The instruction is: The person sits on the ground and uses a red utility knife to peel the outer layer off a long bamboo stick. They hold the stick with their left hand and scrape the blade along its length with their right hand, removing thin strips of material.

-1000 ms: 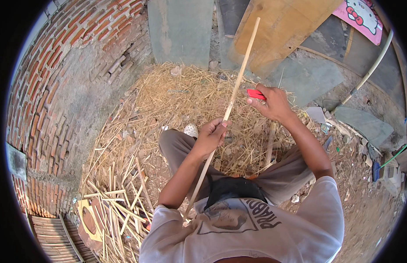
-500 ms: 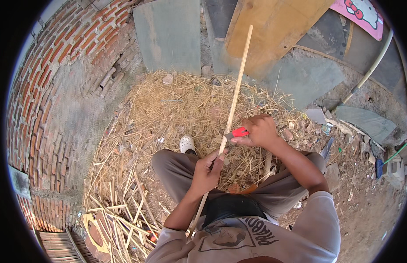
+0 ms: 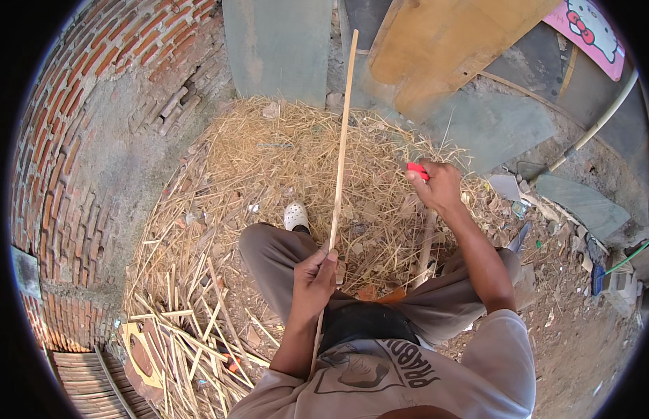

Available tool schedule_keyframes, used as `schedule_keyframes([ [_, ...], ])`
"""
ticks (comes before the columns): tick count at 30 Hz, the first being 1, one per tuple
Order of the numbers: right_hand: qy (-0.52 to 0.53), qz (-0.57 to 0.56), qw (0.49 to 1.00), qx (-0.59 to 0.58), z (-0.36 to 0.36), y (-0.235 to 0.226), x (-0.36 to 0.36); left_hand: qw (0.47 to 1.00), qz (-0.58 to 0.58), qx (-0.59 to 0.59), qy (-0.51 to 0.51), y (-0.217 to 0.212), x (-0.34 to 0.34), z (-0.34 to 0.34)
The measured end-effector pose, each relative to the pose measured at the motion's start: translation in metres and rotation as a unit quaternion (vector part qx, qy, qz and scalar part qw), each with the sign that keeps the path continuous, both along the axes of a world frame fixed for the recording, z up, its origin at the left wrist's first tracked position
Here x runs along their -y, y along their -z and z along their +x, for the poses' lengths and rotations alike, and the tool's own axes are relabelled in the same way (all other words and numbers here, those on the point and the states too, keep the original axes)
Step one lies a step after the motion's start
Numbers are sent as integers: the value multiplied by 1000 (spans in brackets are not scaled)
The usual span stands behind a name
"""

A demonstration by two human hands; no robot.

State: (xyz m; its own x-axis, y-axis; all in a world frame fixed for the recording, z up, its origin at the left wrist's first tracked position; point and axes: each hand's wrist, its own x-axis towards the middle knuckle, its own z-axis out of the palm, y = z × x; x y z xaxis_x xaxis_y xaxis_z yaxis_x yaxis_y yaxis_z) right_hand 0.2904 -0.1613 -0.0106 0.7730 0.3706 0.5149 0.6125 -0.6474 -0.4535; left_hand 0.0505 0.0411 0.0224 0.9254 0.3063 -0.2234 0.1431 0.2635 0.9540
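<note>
Grip: L hand (image 3: 314, 281) closed rd stick (image 3: 340, 164), thumb fwd; stick runs fwd from nr shirt (image 3: 478, 373), out over straw (image 3: 265, 157). R hand (image 3: 441, 188) closed on red knife (image 3: 418, 171), arm extended fwd, wrist bent inwd; knife R of stick, apart.

Strip (image 3: 343, 133) in left fingers (image 3: 330, 258), knife (image 3: 418, 171) in right fingers (image 3: 416, 181), shavings (image 3: 268, 143) beyond, stick pile (image 3: 197, 341) left, wall (image 3: 122, 133) farther left

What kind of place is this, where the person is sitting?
Probably a rough outdoor work spot, maybe a yard. You can see a worn brick wall, straw-like shavings scattered over the ground, and a pile of thin sticks.
</note>
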Motion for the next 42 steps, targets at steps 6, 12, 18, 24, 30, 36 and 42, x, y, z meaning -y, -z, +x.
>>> schedule_keyframes([
  [6,-159,-29,985,63,-53,-15,-26,986,152,58,25,11,15,1],
  [12,-151,-68,985,56,-52,-10,-24,945,307,104,39,4,30,2],
  [18,-152,-59,977,141,-35,-10,-29,922,374,101,19,-1,33,0],
  [24,-163,-93,968,167,-19,-7,-33,917,385,103,23,0,29,1],
  [30,-177,-94,963,180,-14,-9,-38,941,331,66,32,-1,26,-5],
  [36,117,-135,983,-48,85,-21,4,957,257,37,130,31,39,-69],
  [42,81,-131,988,-19,65,-1,31,970,207,-33,126,25,30,-75],
])
